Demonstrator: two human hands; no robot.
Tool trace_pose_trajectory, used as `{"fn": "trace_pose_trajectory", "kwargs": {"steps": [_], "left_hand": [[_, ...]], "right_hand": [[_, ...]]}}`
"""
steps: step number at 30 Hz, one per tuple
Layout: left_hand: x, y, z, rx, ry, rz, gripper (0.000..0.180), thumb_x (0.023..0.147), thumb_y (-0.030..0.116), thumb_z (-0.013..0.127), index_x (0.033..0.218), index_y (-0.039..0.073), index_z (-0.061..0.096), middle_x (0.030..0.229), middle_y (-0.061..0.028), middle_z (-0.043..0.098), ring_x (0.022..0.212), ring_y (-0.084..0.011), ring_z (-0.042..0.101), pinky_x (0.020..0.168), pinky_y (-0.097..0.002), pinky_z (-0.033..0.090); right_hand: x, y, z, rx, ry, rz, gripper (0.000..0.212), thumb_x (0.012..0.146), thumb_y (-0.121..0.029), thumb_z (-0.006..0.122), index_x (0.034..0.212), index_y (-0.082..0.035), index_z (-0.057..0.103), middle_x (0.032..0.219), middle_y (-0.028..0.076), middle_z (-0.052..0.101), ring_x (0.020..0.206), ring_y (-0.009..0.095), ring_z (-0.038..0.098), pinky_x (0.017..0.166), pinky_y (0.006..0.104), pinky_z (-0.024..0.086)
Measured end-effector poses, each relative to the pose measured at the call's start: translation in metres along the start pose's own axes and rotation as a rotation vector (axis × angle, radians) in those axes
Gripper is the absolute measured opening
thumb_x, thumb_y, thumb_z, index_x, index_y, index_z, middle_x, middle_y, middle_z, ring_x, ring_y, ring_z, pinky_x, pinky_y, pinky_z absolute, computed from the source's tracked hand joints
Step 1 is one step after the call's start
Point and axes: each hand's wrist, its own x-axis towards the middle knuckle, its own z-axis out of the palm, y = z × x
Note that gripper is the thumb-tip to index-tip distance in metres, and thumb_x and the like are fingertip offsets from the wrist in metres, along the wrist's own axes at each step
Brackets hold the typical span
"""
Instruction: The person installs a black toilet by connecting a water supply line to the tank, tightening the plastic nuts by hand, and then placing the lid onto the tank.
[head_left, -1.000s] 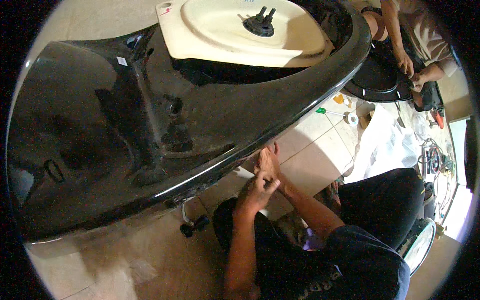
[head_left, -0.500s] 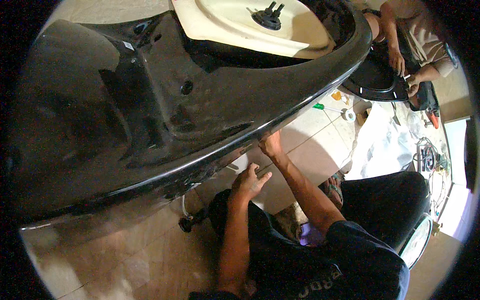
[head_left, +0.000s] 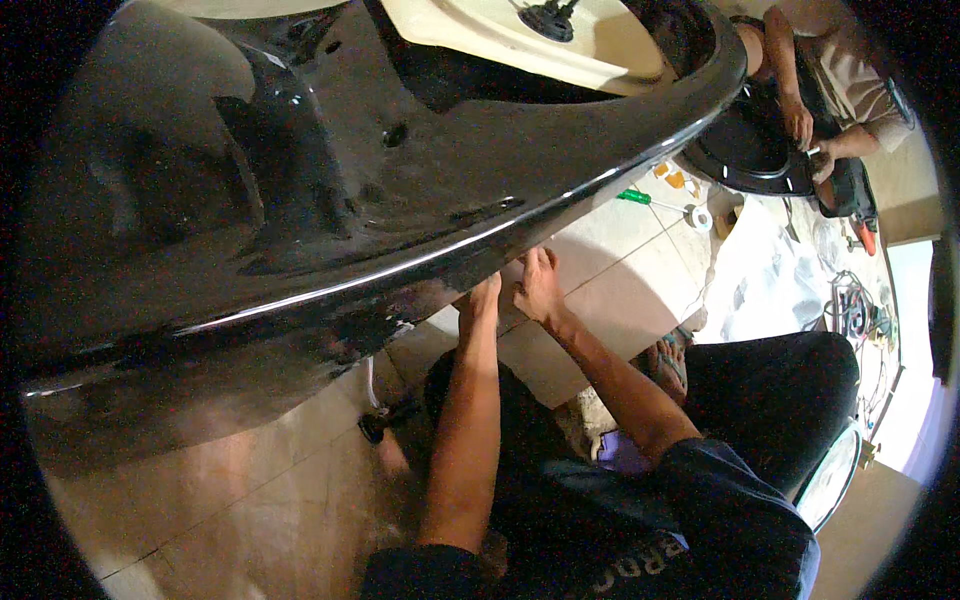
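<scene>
Nearest to you, your left hand (head_left: 484,292) comes up at the near lower edge of the shell (head_left: 330,215); its fingertips are hidden there, so I cannot tell how wide they stand or whether they hold anything. Just beside it, your right hand (head_left: 541,288) reaches the same edge with fingers bent and close together; I cannot tell whether they pinch something or only press.

The shell spans the view ahead of you from the left side to the upper right, its long rim facing you; what bears it is hidden. Judging by its bulk, expect it to be heavy and stiff, hard to shift from one end. The glossy black skin looks slippery and likely to scratch, so you would do best to take hold beneath the rim, hands well apart, rather than on the smooth top. Keep your grip off the pale pipe (head_left: 372,385) below the rim; it looks thin enough to bend.

Farther in, the cream basin (head_left: 610,72) sits within the shell's hollow. It looks rigid and brittle at the edge, and I cannot tell whether it is fixed, so don't lift by it.

Beyond the right end, a screwdriver (head_left: 634,196) lies on the floor, and a co-worker's hands (head_left: 800,125) are at a black panel (head_left: 705,160).
</scene>
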Motion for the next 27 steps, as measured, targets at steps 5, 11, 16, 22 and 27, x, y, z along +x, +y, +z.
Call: {"fn": "trace_pose_trajectory", "kwargs": {"steps": [5,11,16,22,27], "left_hand": [[0.005,-0.01,0.019,0.1,0.046,0.015,0.037,0.088,0.032,0.058,0.117,0.011,0.063,0.12,-0.0153,0.061,0.11,-0.0345,0.057,0.091,-0.0463,0.044],[0.001,-0.019,0.019,0.135,0.08,0.019,0.037,0.087,0.031,0.06,0.118,0.011,0.062,0.122,-0.015,0.06,0.111,-0.0348,0.056,0.092,-0.0464,0.044],[0.002,-0.006,0.032,0.144,0.073,0.045,0.038,0.086,0.031,0.062,0.119,0.011,0.062,0.123,-0.0146,0.059,0.112,-0.035,0.055,0.093,-0.0465,0.043],[0.002,-0.025,0.019,0.193,0.1,0.015,0.04,0.085,0.03,0.064,0.12,0.011,0.061,0.125,-0.0143,0.058,0.114,-0.0353,0.055,0.094,-0.0466,0.043],[0.001,-0.017,0.028,0.212,0.114,0.029,0.041,0.084,0.029,0.066,0.12,0.011,0.061,0.127,-0.0139,0.057,0.115,-0.0355,0.054,0.094,-0.0467,0.043]], "right_hand": [[-0.006,-0.036,-0.013,0.015,-0.009,0.072,0.059,0.06,-0.002,0.06,0.116,0.004,0.044,0.11,0.018,0.053,0.115,0.036,0.044,0.102,0.0507,0.026],[-0.006,-0.045,-0.027,0.489,-0.011,0.395,0.071,0.068,0.006,0.054,0.132,0.0,0.024,0.122,0.023,0.055,0.113,0.038,0.055,0.097,0.0454,0.039],[0.005,-0.034,-0.01,0.58,0.204,0.192,0.082,0.066,0.009,0.054,0.139,0.0,0.016,0.132,0.026,0.04,0.122,0.038,0.049,0.098,0.044,0.041],[-0.006,-0.063,-0.023,0.649,0.119,0.548,0.079,0.07,0.007,0.055,0.14,-0.003,0.018,0.126,0.024,0.045,0.113,0.034,0.057,0.085,0.0393,0.049],[0.008,0.0,-0.044,0.346,0.368,0.565,0.078,0.07,0.001,0.055,0.139,-0.003,0.02,0.127,0.023,0.05,0.112,0.034,0.056,0.094,0.0471,0.038]]}}
